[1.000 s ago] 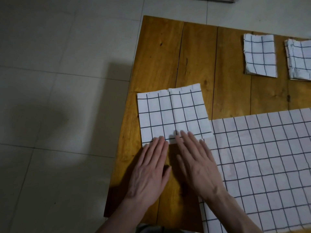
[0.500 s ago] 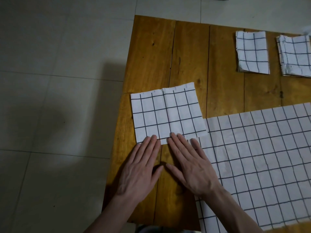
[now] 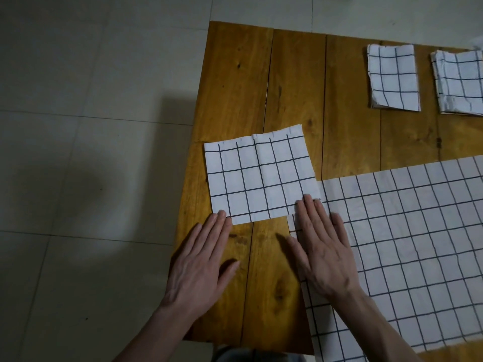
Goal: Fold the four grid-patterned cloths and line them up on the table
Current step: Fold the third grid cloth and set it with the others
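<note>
A half-folded grid cloth [image 3: 260, 176] lies flat near the left edge of the wooden table [image 3: 235, 82]. My left hand [image 3: 201, 259] rests flat, fingers together, with its fingertips touching the cloth's near left corner. My right hand [image 3: 322, 246] lies flat at the cloth's near right corner, over the edge of a large unfolded grid cloth [image 3: 407, 246] that covers the right of the table. Two small folded grid cloths [image 3: 393, 77] [image 3: 460, 82] sit side by side at the far right.
Pale floor tiles [image 3: 91, 126] surround the table on the left and beyond its far edge. The table's left edge runs close to the half-folded cloth. Bare wood shows between the near cloths and the two folded ones.
My hands have slid apart along the cloth's near edge, the left to its left corner and the right to its right corner. The view has shifted slightly.
</note>
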Demonstrator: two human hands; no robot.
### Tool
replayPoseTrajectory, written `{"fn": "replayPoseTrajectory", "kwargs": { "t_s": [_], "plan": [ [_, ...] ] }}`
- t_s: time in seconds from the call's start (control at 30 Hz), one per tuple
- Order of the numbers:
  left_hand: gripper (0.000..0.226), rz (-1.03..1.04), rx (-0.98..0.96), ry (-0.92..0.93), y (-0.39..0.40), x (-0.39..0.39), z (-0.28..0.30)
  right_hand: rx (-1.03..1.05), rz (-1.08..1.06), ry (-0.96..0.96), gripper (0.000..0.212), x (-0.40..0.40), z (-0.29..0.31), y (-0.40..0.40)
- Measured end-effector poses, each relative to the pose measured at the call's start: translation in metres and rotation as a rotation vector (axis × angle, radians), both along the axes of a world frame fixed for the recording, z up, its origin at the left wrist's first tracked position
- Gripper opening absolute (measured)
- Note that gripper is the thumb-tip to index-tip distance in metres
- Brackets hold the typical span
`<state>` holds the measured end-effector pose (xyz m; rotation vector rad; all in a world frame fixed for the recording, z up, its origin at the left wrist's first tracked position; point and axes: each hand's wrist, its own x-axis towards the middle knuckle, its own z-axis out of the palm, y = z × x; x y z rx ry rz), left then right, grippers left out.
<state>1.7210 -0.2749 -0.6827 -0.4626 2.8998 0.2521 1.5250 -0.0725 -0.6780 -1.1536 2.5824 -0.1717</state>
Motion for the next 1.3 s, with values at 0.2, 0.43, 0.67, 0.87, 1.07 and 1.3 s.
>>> {"fn": "replayPoseTrajectory", "kwargs": {
  "t_s": [0.2,0.43,0.67,0.87,1.07,1.3],
  "plan": [
    [0.076,-0.004,-0.011,-0.001,0.0,0.0,0.001,-0.007,-0.03,0.012,0.073,0.002,-0.003,-0.001],
    [0.076,0.007,-0.004,-0.02,0.003,-0.002,0.001,0.03,-0.001,0.031,0.072,-0.001,0.0,0.002],
    [0.074,0.024,0.005,-0.019,0.004,-0.003,0.002,-0.03,-0.045,0.016,0.071,0.004,0.001,-0.005],
    [0.07,0.089,0.027,-0.004,0.009,-0.017,0.011,-0.175,-0.204,-0.003,0.056,0.0,0.017,-0.019],
    [0.069,0.184,0.071,-0.047,0.017,-0.042,0.017,-0.075,-0.458,0.092,0.067,-0.014,0.027,-0.033],
    [0.068,0.228,0.071,-0.049,0.024,-0.05,0.017,0.017,-0.609,0.076,0.059,-0.025,0.032,-0.046]
  ]
}}
